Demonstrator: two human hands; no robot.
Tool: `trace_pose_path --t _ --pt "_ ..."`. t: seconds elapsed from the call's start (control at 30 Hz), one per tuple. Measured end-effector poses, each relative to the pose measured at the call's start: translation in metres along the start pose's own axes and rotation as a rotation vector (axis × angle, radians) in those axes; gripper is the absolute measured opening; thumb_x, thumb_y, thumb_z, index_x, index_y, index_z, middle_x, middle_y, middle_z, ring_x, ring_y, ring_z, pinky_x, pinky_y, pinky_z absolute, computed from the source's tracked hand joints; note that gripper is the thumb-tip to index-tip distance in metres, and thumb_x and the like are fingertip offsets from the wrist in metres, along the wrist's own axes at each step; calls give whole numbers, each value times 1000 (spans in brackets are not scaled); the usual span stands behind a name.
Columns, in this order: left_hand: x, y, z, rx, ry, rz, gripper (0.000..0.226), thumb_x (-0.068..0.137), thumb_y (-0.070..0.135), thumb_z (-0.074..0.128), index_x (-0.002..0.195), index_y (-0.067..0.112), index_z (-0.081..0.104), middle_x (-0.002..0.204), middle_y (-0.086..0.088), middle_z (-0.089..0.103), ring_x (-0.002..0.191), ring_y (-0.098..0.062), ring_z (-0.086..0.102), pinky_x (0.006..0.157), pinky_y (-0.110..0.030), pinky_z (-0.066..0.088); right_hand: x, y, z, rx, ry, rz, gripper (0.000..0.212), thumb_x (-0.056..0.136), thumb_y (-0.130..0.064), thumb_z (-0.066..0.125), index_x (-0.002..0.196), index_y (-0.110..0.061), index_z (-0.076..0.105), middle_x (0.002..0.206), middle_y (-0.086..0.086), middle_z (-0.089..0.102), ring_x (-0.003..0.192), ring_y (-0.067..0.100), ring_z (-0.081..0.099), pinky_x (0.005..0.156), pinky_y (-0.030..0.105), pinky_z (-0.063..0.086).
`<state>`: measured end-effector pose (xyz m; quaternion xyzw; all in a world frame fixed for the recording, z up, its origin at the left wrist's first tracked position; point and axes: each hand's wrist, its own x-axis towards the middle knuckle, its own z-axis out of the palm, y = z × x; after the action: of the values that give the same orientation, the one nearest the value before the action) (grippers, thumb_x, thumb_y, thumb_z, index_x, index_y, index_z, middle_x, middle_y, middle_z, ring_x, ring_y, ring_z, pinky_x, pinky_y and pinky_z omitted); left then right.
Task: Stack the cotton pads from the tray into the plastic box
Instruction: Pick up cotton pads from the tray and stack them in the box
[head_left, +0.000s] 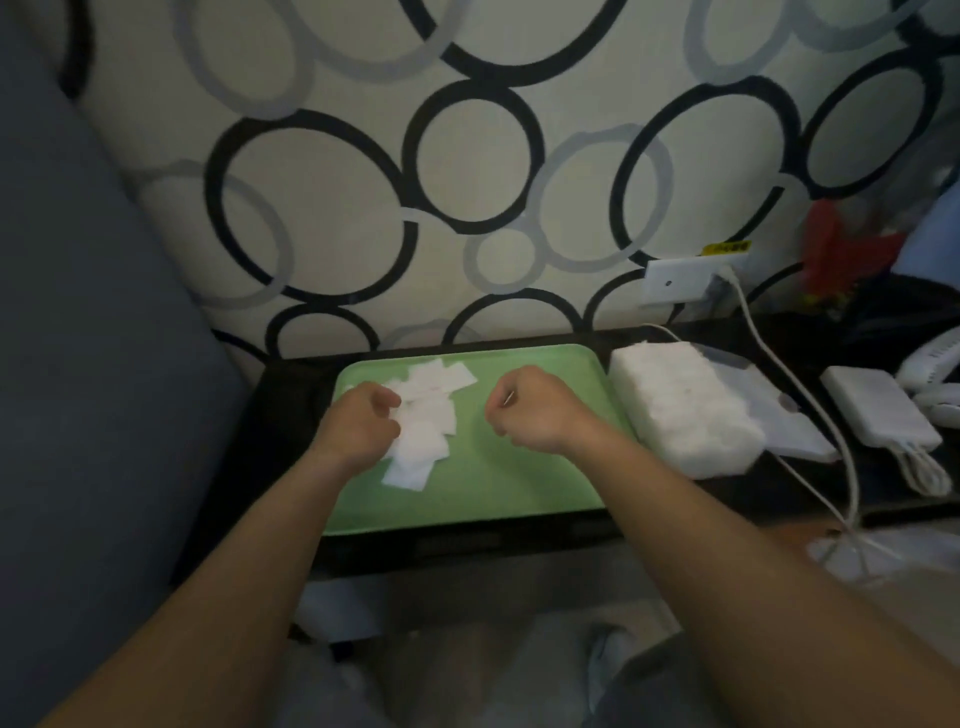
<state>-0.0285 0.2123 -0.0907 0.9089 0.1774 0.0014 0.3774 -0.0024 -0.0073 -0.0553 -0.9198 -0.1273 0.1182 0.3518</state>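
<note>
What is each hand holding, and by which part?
Left hand: fingers curled on the left edge of the cotton pads on the tray; actual grip cannot be told. Right hand: curled, a thin pale sliver between its fingers, unidentifiable.

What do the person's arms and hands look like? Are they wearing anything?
The left arm and right arm are bare, with no sleeves in view. The left hand and right hand have no gloves. I can see no watch, bracelet or ring.
</note>
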Motion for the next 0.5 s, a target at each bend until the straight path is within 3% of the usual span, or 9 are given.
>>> trace_pose_path --t 0.17,0.23,0.3,0.37,0.43,0.5 --pt "-5 -22 -5 54 -132 -28 34 75 13 83 99 16 59 93 -7 64 82 -22 58 74 -29 46 18 2 40 86 -44 17 16 91 -11 57 89 -20 70 91 -4 65 86 16 62 85 28 50" --pt "-5 -23 -6 17 -143 -46 24 73 20 82 82 16 60 78 -9 65 72 -26 60 72 -39 53 27 -2 52 66 -50 25 14 90 -14 58 86 -22 70 96 -4 67 94 16 63 89 28 50" --pt "-3 -20 -4 -29 -121 -62 19 76 20 73 64 13 60 66 -19 66 60 -34 62 71 -51 58 33 -5 62 5 -36 34 16 87 -24 62 82 -13 72 93 2 73 90 22 67 86 36 55" --pt "-2 -16 -3 -56 -107 -97 21 81 18 73 68 11 57 74 -24 70 66 -39 68 72 -50 60 40 -8 71 -18 -32 46 31 83 -37 66 79 -6 71 82 9 72 80 26 67 76 39 55" --pt "-2 -12 -4 -46 -129 -99 23 83 21 76 78 12 56 84 -16 68 75 -30 66 74 -42 57 46 -11 76 -2 -42 40 36 79 -43 72 69 -10 64 70 8 63 69 24 61 67 35 49" --pt "1 -12 -5 37 -152 -66 28 81 26 81 95 13 61 95 -3 62 91 -22 62 79 -35 50 50 -13 79 51 -54 38 29 76 -39 79 82 -14 67 79 2 59 77 19 59 71 32 45"
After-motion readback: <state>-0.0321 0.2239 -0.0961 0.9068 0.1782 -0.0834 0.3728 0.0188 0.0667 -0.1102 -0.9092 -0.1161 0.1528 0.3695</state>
